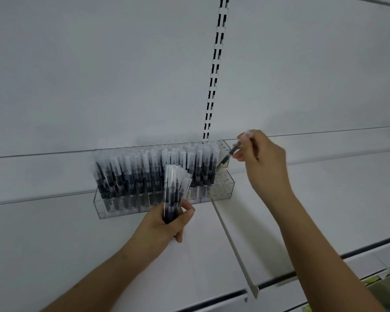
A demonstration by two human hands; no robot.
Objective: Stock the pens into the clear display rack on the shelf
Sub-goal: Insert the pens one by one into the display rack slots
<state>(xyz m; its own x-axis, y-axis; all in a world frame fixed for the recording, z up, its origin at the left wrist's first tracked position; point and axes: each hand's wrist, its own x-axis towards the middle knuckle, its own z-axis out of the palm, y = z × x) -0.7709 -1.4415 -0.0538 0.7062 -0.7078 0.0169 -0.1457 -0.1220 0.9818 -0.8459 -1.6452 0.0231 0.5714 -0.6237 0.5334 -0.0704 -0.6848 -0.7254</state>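
Slanting between right-hand fingers (242,152), a pen (234,150), tip inside rack (223,183).

You face a plain white back panel (99,75) filling the upper frame, with 1 slotted upright strip (214,73) at center. Below, a white shelf (54,233) carries a thin divider (232,242) toward lower right.

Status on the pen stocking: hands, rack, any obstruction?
Left hand grips a bundle of pens. Right hand pinches one pen, tilted into the clear display rack at its right end. Nothing in the way.
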